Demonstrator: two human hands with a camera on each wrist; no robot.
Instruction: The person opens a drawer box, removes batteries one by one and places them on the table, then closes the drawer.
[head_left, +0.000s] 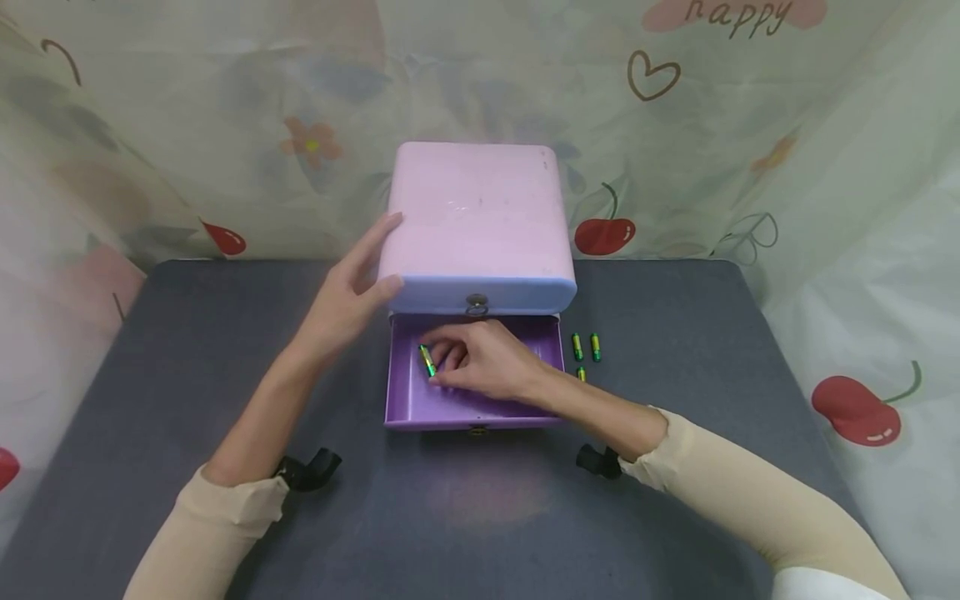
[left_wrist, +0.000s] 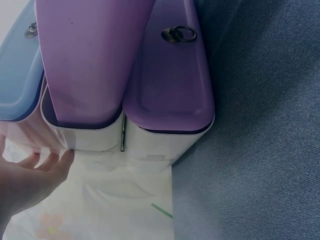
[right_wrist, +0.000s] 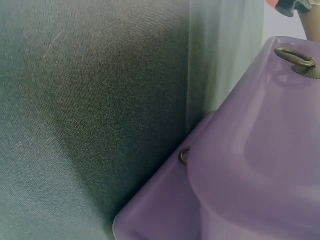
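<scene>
A small drawer cabinet [head_left: 480, 208] with a pink top stands on the table, its purple middle drawer [head_left: 405, 400] pulled out. Inside that drawer, my right hand [head_left: 487, 358] pinches a small green-and-yellow battery [head_left: 427, 360] between thumb and fingers, near the drawer's left side. My left hand [head_left: 337, 304] rests against the cabinet's left side with its fingers extended. The left wrist view shows the left hand [left_wrist: 32, 185] touching the cabinet beside the blue upper drawer [left_wrist: 20, 75]. The right hand is outside the right wrist view, where the pulled-out drawer [right_wrist: 265, 165] fills the right side.
Three similar batteries [head_left: 577, 347] lie on the dark table [head_left: 675, 358] to the right of the drawer, one partly hidden by the right forearm. A closed purple lower drawer [left_wrist: 167, 85] has a ring pull [left_wrist: 180, 34]. A printed curtain [head_left: 480, 75] hangs behind the cabinet.
</scene>
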